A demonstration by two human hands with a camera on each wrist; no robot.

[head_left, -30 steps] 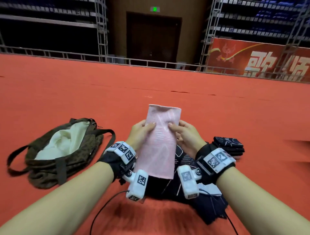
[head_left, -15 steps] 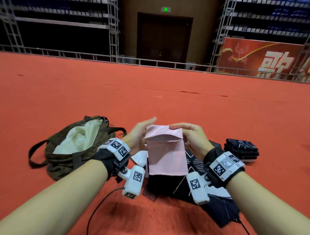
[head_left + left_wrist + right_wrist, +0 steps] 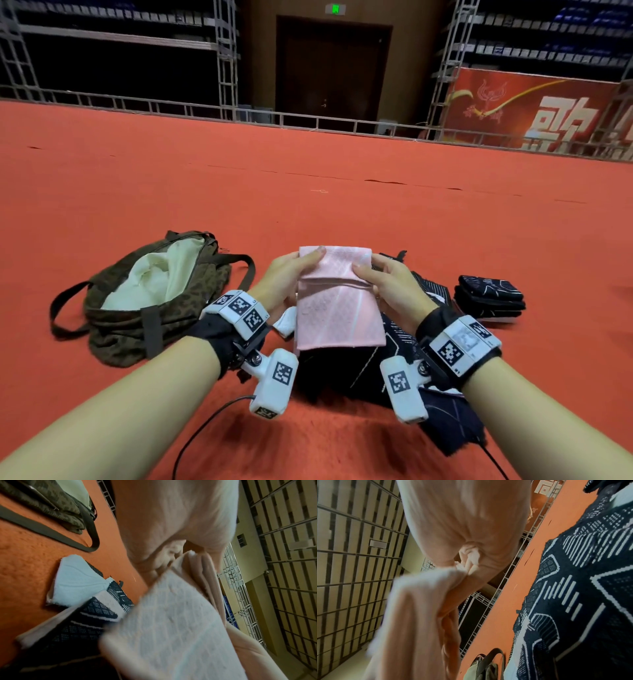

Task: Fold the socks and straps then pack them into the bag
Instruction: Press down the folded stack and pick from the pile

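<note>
Two hands hold one folded pink sock (image 3: 337, 298): it is pinched between the left hand (image 3: 284, 282) and the right hand (image 3: 394, 287). The open bag (image 3: 150, 298) lies left of the left hand.

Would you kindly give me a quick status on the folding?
Left hand and right hand both pinch the pink sock, top edge folded over. Bag open at left. Nothing in the way.
</note>
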